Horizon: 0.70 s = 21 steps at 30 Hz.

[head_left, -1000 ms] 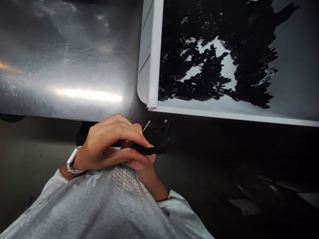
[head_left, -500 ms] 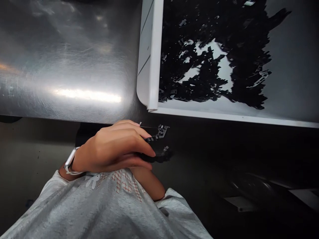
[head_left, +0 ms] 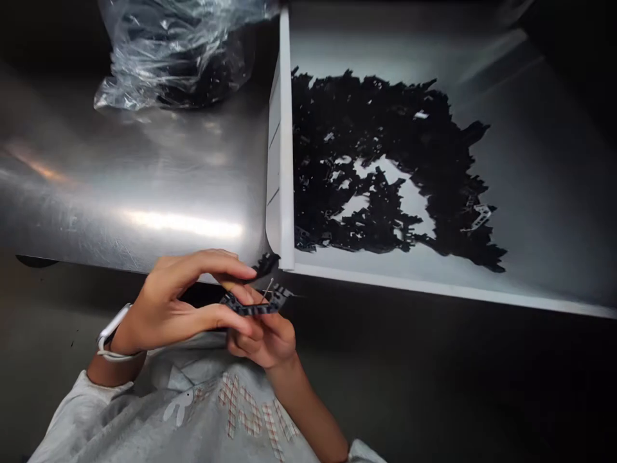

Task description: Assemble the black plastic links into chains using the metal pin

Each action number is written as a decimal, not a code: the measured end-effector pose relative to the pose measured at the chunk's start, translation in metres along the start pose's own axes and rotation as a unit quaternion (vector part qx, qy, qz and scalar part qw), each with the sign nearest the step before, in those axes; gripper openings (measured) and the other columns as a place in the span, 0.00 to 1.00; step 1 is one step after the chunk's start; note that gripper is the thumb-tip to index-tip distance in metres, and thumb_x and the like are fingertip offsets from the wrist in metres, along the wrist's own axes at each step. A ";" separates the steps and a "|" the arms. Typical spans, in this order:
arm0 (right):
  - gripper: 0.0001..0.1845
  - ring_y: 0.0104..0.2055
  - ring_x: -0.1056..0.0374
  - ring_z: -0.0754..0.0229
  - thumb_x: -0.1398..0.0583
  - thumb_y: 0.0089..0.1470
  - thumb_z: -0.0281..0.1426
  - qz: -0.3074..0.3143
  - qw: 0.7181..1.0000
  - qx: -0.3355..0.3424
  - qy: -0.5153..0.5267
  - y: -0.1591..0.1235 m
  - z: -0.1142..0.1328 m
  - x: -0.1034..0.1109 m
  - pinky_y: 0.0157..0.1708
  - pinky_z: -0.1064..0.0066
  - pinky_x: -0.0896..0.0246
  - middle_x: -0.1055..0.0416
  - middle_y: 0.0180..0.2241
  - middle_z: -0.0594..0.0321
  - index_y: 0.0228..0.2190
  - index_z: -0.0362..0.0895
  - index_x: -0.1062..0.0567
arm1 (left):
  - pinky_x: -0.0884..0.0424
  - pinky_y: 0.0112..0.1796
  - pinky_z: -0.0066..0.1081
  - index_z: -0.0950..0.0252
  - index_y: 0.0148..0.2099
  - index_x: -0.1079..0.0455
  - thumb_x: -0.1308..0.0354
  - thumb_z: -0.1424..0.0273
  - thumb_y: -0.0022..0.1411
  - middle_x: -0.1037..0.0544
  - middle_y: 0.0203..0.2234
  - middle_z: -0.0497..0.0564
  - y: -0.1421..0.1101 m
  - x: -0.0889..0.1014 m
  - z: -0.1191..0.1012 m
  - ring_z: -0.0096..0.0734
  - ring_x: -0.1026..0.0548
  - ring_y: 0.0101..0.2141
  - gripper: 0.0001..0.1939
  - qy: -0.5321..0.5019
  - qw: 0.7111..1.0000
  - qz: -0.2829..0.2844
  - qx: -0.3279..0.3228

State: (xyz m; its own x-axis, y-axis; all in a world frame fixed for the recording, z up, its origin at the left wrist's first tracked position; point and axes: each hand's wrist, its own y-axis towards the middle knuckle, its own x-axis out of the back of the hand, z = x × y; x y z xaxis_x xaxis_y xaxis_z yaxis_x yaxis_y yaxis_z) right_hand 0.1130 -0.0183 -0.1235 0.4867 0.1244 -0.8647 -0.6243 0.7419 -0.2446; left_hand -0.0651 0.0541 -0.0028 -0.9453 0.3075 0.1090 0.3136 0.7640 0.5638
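While in the hands (head_left: 178, 302) (head_left: 265, 337), black parts (head_left: 255, 308) above unreadable plaid shirt lettering (head_left: 253, 411).

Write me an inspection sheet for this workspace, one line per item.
Surface: the metal table looks scratched, with a bright glare streak.
Things: a toothed black part is in hand, a second dark piece beside it; the white tray holds a loose pile of black parts.
Clutter: a crumpled clear plastic bag on the table's far side.
Hands: left hand pinches the toothed part; right hand is close against it, its grip partly hidden.
Cables: nothing seen.
Surroundings: dim beyond the tray, details unreadable.
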 end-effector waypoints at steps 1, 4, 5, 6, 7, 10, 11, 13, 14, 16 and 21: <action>0.21 0.53 0.26 0.50 0.36 0.67 0.39 0.022 1.000 -0.003 0.012 0.004 0.004 0.008 0.52 0.52 0.24 0.27 0.57 0.53 0.57 0.43 0.27 | 0.17 0.42 0.26 0.64 0.56 0.23 0.24 0.72 0.56 0.13 0.37 0.50 0.009 0.014 -0.002 0.30 0.14 0.35 0.25 0.055 0.998 -0.014 0.005; 0.21 0.53 0.26 0.50 0.36 0.67 0.40 0.067 0.997 -0.013 0.034 0.009 0.013 0.025 0.51 0.52 0.24 0.27 0.57 0.53 0.57 0.43 0.27 | 0.18 0.45 0.27 0.62 0.53 0.21 0.23 0.70 0.54 0.15 0.40 0.47 0.062 0.063 -0.006 0.28 0.15 0.39 0.24 0.207 0.974 -0.057 -0.074; 0.21 0.53 0.25 0.50 0.36 0.67 0.40 0.078 0.996 -0.016 0.039 0.010 0.015 0.029 0.51 0.52 0.24 0.27 0.57 0.53 0.57 0.43 0.27 | 0.18 0.47 0.29 0.61 0.50 0.22 0.23 0.67 0.55 0.15 0.41 0.45 0.090 0.079 -0.004 0.27 0.16 0.41 0.21 0.260 0.959 -0.072 -0.084; 0.21 0.53 0.25 0.50 0.36 0.67 0.39 0.085 0.995 -0.018 0.042 0.009 0.016 0.032 0.51 0.52 0.24 0.27 0.56 0.53 0.57 0.43 0.26 | 0.19 0.48 0.30 0.61 0.48 0.22 0.24 0.63 0.57 0.16 0.41 0.44 0.120 0.094 0.001 0.26 0.17 0.42 0.18 0.320 0.938 -0.089 -0.102; 0.21 0.53 0.25 0.51 0.36 0.67 0.39 0.091 0.995 -0.019 0.045 0.009 0.016 0.035 0.51 0.52 0.24 0.27 0.56 0.53 0.57 0.43 0.26 | 0.21 0.53 0.32 0.62 0.48 0.24 0.28 0.63 0.61 0.18 0.43 0.42 0.153 0.107 0.009 0.24 0.19 0.46 0.16 0.390 0.913 -0.103 -0.063; 0.21 0.53 0.25 0.51 0.36 0.67 0.40 0.101 0.994 -0.011 0.050 0.008 0.012 0.041 0.51 0.52 0.24 0.26 0.56 0.53 0.56 0.43 0.26 | 0.27 0.60 0.35 0.63 0.50 0.28 0.32 0.66 0.68 0.20 0.47 0.41 0.245 0.135 0.048 0.21 0.25 0.51 0.13 0.447 0.886 -0.117 -0.025; 0.21 0.52 0.25 0.51 0.36 0.67 0.40 0.101 0.994 -0.007 0.051 0.007 0.010 0.043 0.50 0.53 0.24 0.26 0.56 0.53 0.56 0.43 0.26 | 0.24 0.56 0.40 0.64 0.54 0.29 0.36 0.63 0.71 0.21 0.51 0.44 0.268 0.140 0.064 0.26 0.24 0.52 0.15 0.459 0.882 -0.103 0.001; 0.20 0.51 0.25 0.52 0.36 0.67 0.40 0.099 0.994 0.001 0.049 0.005 0.005 0.048 0.50 0.53 0.24 0.26 0.55 0.53 0.55 0.43 0.26 | 0.24 0.54 0.44 0.62 0.63 0.33 0.34 0.61 0.68 0.22 0.56 0.51 0.298 0.150 0.096 0.38 0.23 0.54 0.25 0.470 0.880 -0.052 0.056; 0.20 0.51 0.25 0.52 0.36 0.67 0.40 0.096 0.994 0.004 0.048 0.003 0.002 0.050 0.49 0.54 0.23 0.26 0.55 0.53 0.55 0.43 0.26 | 0.23 0.54 0.45 0.62 0.63 0.32 0.35 0.61 0.68 0.23 0.56 0.53 0.305 0.155 0.109 0.38 0.23 0.53 0.25 0.470 0.878 -0.023 0.081; 0.20 0.51 0.25 0.52 0.36 0.67 0.40 0.086 0.995 0.009 0.047 0.001 -0.005 0.055 0.49 0.54 0.23 0.26 0.55 0.54 0.55 0.43 0.26 | 0.21 0.49 0.47 0.65 0.60 0.29 0.38 0.60 0.70 0.23 0.55 0.57 0.309 0.165 0.125 0.42 0.22 0.50 0.21 0.473 0.874 0.021 0.110; 0.21 0.53 0.25 0.51 0.36 0.67 0.40 0.050 0.997 0.005 0.053 -0.002 -0.023 0.057 0.51 0.52 0.24 0.26 0.56 0.53 0.56 0.43 0.26 | 0.27 0.56 0.43 0.65 0.43 0.24 0.31 0.69 0.62 0.19 0.32 0.46 0.296 0.151 0.104 0.27 0.28 0.36 0.09 0.491 0.870 0.015 0.044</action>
State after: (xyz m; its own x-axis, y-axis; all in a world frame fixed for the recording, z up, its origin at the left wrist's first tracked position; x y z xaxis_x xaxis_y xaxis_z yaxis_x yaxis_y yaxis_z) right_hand 0.1276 -0.0282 -0.1821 0.3554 0.1283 -0.9259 -0.6602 0.7357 -0.1514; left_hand -0.1060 0.3861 0.0959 -0.5442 -0.2713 0.7939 0.3054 0.8173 0.4887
